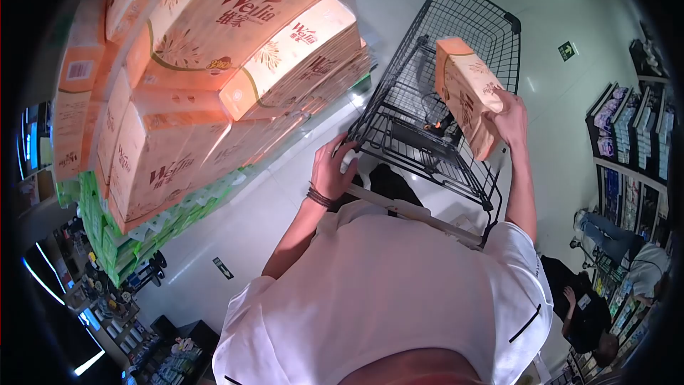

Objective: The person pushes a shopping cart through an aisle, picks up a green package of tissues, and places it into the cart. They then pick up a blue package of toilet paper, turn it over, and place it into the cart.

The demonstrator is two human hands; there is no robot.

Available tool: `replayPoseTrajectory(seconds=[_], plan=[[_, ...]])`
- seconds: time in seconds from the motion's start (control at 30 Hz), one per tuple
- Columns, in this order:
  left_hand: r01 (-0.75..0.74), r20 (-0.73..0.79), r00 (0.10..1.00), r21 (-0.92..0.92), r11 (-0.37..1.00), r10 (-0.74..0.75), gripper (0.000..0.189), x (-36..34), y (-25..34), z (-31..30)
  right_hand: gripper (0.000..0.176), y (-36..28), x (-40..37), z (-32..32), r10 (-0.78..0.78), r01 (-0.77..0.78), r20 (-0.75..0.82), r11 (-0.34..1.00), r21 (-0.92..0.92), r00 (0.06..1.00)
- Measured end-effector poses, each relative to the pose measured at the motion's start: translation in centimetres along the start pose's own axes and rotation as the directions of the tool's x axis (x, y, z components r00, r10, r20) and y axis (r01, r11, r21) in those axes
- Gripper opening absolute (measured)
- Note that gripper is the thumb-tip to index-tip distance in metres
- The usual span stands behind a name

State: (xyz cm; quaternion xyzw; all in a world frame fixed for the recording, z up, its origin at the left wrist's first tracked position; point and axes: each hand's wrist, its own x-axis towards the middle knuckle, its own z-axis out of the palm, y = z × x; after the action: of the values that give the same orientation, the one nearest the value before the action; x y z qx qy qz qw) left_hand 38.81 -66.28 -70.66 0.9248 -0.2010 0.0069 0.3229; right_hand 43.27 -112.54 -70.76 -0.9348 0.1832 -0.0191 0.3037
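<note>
My right hand (509,118) grips a peach-coloured Weijia tissue pack (464,89) by its near right side. The pack is tilted and held over the black wire shopping cart (519,43). My left hand (332,168) is closed round the near left corner of the cart, by its handle (442,225). A dark band circles the left wrist. A small pale piece shows beside the left fingers; I cannot make out what it is. Inside the basket, behind the pack, lies the cart's folded inner part with a small orange spot.
On the left rises a stack of large Weijia tissue packs (249,11) above green packaging (135,224). Stocked shelves (630,125) line the right side. Two people stand at the lower right, one in a dark top (584,310). Green floor signs (566,50) mark the pale floor.
</note>
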Motion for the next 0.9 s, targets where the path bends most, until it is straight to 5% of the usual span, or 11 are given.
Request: replayPoseTrajectory(seconds=[0.1, 0.17, 0.27, 0.37, 0.4, 0.5, 0.53, 0.67, 0.73, 0.83, 0.9], plan=[[0.022, -0.099, 0.994, -0.243, 0.970, -0.047, 0.048, 2.4, -1.3, 0.4, 0.059, -4.6, -3.2, -5.9, -0.076, 0.076, -0.002, 0.997, 0.027, 0.997], [-0.024, -0.043, 0.999, -0.145, 0.989, 0.018, 0.072, 4.7, -2.9, 0.5, 0.056, -7.5, -5.6, -9.4, -0.189, 0.185, 0.022, 0.977, 0.107, 0.982], [0.051, -0.024, 0.997, -0.465, 0.884, -0.070, 0.080, 7.2, -2.0, -0.2, 0.053, -13.5, -9.8, -15.3, -0.395, 0.383, 0.053, 0.910, 0.159, 0.917], [-0.094, -0.024, 0.994, -0.685, 0.723, 0.106, 0.098, 8.1, -1.6, -1.7, 0.054, -17.6, -12.0, -19.2, -0.640, 0.601, 0.089, 0.754, 0.267, 0.763], [-0.090, 0.189, 0.956, -0.543, 0.835, 0.226, 0.108, 7.9, -1.7, -3.5, 0.054, -18.1, -12.0, -19.1, -0.738, 0.708, 0.013, 0.652, 0.272, 0.675], [-0.072, -0.062, 0.997, -0.867, 0.493, 0.037, 0.102, 4.8, 2.1, -8.8, 0.052, -20.0, -11.0, -17.3, -0.819, 0.824, -0.102, 0.549, 0.142, 0.564], [0.003, -0.011, 0.999, -0.921, 0.390, -0.035, 0.099, 3.8, 1.8, -9.6, 0.051, -20.1, -10.6, -16.0, -0.775, 0.776, -0.164, 0.545, 0.316, 0.611], [-0.099, -0.258, 0.961, -0.665, 0.740, -0.103, 0.084, 3.6, 2.2, -16.1, 0.049, -24.1, -6.2, -13.0, -0.825, 0.919, -0.419, 0.287, 0.271, 0.380], [-0.231, -0.433, 0.900, -0.363, 0.903, 0.056, 0.076, 3.8, 2.1, -20.0, 0.053, -27.5, -3.1, -12.6, -0.802, 0.967, -0.545, 0.160, 0.198, 0.244], [-0.412, -0.729, 0.684, -0.369, 0.833, 0.016, 0.068, 5.6, 5.8, -24.5, 0.053, -33.6, 1.5, -11.3, -0.663, 1.000, -0.749, -0.015, 0.020, 0.005], [-0.468, -0.831, 0.552, -0.249, 0.848, 0.061, 0.095, 6.8, 4.8, -25.7, 0.056, -36.0, 3.8, -10.2, -0.674, 0.996, -0.736, 0.008, -0.092, -0.062]])
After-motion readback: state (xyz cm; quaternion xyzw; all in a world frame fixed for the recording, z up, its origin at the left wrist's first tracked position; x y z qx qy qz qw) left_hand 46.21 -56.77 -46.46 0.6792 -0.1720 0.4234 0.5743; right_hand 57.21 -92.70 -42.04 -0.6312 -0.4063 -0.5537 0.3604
